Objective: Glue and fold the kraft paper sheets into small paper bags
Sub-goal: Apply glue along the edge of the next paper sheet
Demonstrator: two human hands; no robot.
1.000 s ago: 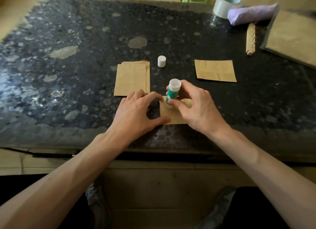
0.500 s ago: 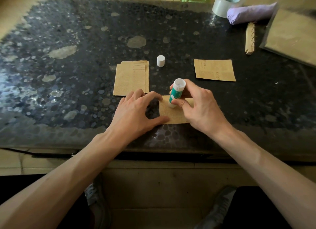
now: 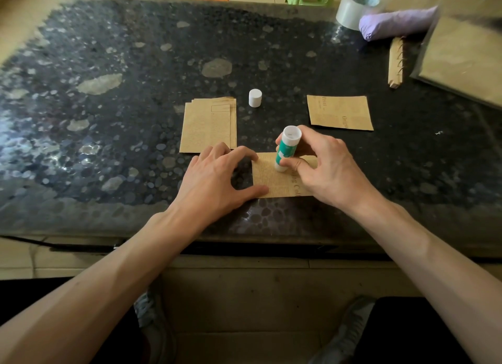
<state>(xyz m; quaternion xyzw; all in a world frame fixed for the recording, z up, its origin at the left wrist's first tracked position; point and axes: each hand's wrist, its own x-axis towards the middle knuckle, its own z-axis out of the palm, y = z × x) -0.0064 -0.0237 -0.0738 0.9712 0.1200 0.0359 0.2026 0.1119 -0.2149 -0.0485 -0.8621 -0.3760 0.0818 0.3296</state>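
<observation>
A small kraft paper sheet (image 3: 271,183) lies flat near the front edge of the dark, speckled counter (image 3: 108,119), between the two hands. The left hand (image 3: 214,179) is spread. Its thumb presses the sheet's lower left corner and its forefinger touches the upper left corner, and the other fingers rest on the counter just beside the sheet. The right hand (image 3: 328,170) pinches a green and white glue stick (image 3: 286,149) between the thumb and fingers. The stick stands almost upright, tilted slightly, with its lower end touching the sheet near the middle of its top edge. The heel of that hand covers the right part of the sheet, where some printed letters show.

Behind the left hand lies a stack of kraft sheets (image 3: 207,127), fanned a little at its right edge. The stick's white cap (image 3: 255,98) stands upright just beyond the stack's upper right corner, apart from it. A single printed kraft sheet (image 3: 339,113) lies flat beyond the right hand.

At the far right corner sit a roll of clear tape (image 3: 353,9), a purple rolled bundle (image 3: 396,22) touching it, a narrow brown strip with wire coils (image 3: 395,62) and a large flat pack of brown paper (image 3: 467,56). Two grey shoes (image 3: 350,328) show on the floor below the counter.
</observation>
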